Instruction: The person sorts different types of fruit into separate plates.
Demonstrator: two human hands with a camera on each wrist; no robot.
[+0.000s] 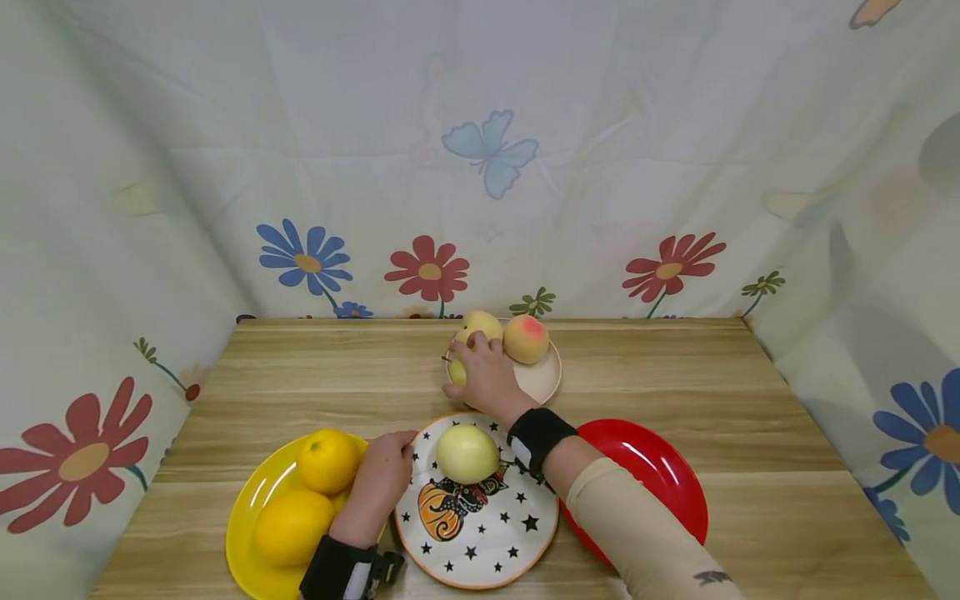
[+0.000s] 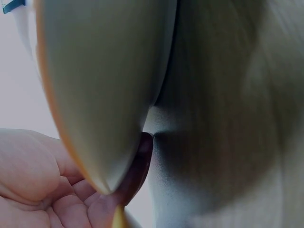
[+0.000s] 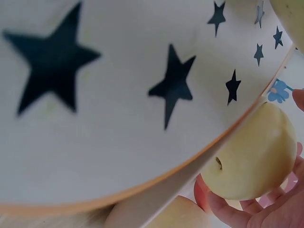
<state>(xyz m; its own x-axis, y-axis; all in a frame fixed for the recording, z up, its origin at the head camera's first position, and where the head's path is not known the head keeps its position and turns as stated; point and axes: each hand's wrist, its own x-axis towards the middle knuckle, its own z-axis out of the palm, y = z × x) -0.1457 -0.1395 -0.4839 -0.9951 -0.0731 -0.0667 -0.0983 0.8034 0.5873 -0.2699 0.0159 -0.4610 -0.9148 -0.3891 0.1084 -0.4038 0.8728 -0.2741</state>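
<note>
My left hand (image 1: 386, 471) pinches the left rim of a white plate (image 1: 491, 537) with black stars and a cat-and-pumpkin print. In the left wrist view, fingers (image 2: 137, 175) curl under the raised-looking rim. A round pale green fruit (image 1: 467, 454) sits on this plate. Farther back, my right hand (image 1: 483, 375) grips a yellow pear (image 1: 457, 372) at the left of a small cream plate (image 1: 545, 379), covering much of it. The right wrist view shows the held pear (image 3: 256, 154) with fingers around it. Another yellow pear (image 1: 483, 323) and a peach (image 1: 527, 340) are beside it.
A yellow plate (image 1: 243, 517) at the left bears an orange (image 1: 328, 461) and a larger yellow-orange fruit (image 1: 292, 527). At the right, a red plate (image 1: 652, 462) lies partly under my right forearm. Flowered cloth (image 1: 487, 83) hangs behind the wooden table (image 1: 337, 367).
</note>
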